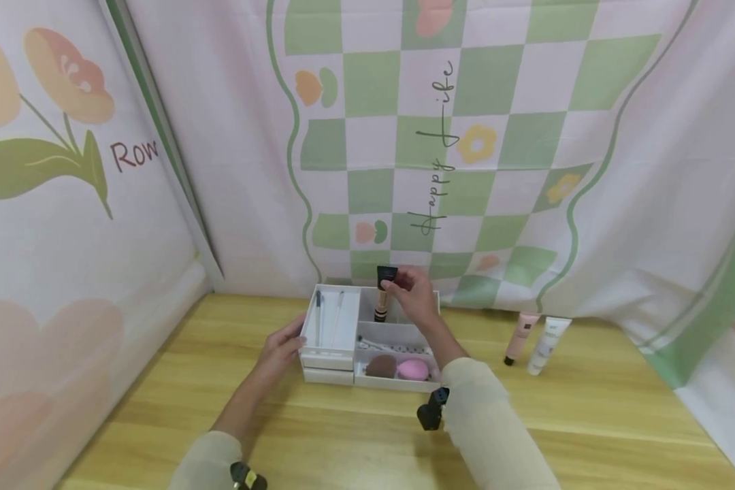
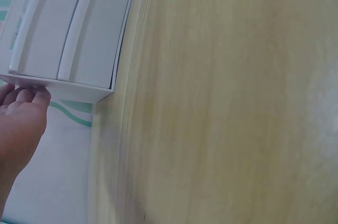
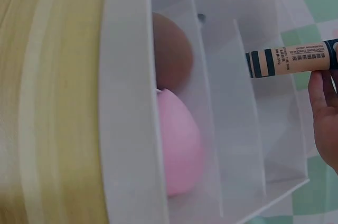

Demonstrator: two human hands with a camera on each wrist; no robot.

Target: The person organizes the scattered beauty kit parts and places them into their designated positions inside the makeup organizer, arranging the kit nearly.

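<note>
My right hand (image 1: 415,296) pinches the black cap of a beige foundation tube (image 1: 382,305) with black stripes. The tube is upright, its striped end down at the back compartment of a white organizer box (image 1: 329,357). In the right wrist view, the foundation tube (image 3: 296,59) shows small printed label text, and part of the right hand (image 3: 326,121) is cut off by the frame edge. My left hand (image 1: 282,346) rests its fingers against the box's left side. The left wrist view shows the left hand (image 2: 24,123) touching that side wall beside two drawers (image 2: 100,34).
A brown makeup sponge (image 1: 381,366) and a pink sponge (image 1: 413,369) lie in the front compartment. Thin brushes (image 1: 318,318) lie on the box's left top. A pink tube (image 1: 520,338) and a white tube (image 1: 548,346) stand to the right. A patterned curtain (image 1: 367,143) hangs behind.
</note>
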